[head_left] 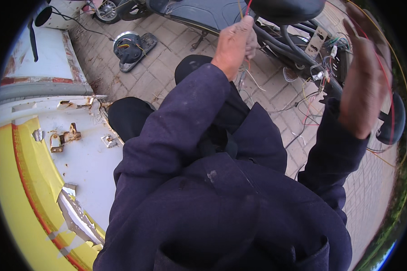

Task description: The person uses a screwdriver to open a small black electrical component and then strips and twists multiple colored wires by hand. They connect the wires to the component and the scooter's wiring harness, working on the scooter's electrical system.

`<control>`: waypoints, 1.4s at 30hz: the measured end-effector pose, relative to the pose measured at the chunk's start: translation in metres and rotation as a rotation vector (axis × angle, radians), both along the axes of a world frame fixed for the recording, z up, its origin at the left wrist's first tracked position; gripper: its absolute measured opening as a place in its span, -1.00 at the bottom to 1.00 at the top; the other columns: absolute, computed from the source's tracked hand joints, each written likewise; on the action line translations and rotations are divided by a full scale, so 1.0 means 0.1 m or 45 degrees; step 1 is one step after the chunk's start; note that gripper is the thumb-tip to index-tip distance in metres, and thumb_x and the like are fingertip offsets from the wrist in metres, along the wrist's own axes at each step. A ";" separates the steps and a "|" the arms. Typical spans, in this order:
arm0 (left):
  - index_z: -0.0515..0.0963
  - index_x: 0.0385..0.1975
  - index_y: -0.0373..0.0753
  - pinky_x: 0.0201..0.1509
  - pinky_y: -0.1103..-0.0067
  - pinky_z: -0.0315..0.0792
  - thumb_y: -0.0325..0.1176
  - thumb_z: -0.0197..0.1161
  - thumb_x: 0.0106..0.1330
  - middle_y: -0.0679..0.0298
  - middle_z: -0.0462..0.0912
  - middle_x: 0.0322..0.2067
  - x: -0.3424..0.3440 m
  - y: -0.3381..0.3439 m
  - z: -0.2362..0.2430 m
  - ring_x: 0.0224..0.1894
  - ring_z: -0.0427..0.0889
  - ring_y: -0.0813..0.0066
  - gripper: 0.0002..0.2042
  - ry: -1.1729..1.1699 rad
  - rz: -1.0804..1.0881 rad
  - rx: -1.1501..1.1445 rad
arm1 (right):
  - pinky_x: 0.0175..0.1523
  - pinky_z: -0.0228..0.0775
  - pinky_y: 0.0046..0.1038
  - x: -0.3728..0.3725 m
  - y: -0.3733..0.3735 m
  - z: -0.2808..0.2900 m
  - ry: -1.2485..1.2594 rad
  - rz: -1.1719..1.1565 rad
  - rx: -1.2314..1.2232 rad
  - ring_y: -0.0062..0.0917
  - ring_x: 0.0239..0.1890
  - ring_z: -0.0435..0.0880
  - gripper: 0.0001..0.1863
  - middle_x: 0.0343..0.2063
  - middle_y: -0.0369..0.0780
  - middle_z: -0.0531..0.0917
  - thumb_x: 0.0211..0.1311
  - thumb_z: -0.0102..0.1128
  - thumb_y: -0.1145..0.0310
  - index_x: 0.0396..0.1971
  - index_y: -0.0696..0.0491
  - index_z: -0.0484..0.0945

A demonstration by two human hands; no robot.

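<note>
My left hand point(236, 47) is closed around thin wires; a red wire point(248, 5) and a yellow one rise from its fingertips. Held up at the right is my right hand point(365, 86), its fingers stretched out and slightly blurred. A long red wire point(390, 90) runs across that hand, and a yellow wire point(400, 63) curves past its outer side. Between both hands lies a two-wheeler's stripped frame point(298, 45), with loose coloured wires and white connectors point(321, 75) hanging from it. Whether the right fingers touch any wire I cannot make out.
A black vehicle part with a round face and loose wires point(130, 49) lies on the paving point(151, 74). At my left stands a white panel point(88, 167) with rusty brackets point(65, 137) and torn yellow sheeting point(31, 180). A dark footboard point(190, 13) extends ahead.
</note>
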State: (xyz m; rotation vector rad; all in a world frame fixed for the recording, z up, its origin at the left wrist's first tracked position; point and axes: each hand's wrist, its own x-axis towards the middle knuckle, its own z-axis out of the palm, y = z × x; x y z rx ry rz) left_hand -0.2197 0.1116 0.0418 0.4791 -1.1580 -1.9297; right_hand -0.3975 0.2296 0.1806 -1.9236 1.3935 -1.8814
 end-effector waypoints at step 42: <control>0.28 -0.51 -0.06 -0.66 0.66 0.06 -0.05 -0.07 0.61 0.48 0.19 -0.68 0.30 -1.03 0.81 -0.71 0.15 0.67 -0.62 0.319 0.505 -0.173 | -0.42 0.31 -0.07 0.61 -0.15 -2.02 0.648 -0.015 0.637 -0.03 -0.52 0.57 -0.83 -0.65 -0.04 0.52 0.42 0.12 0.29 -0.28 0.07 0.44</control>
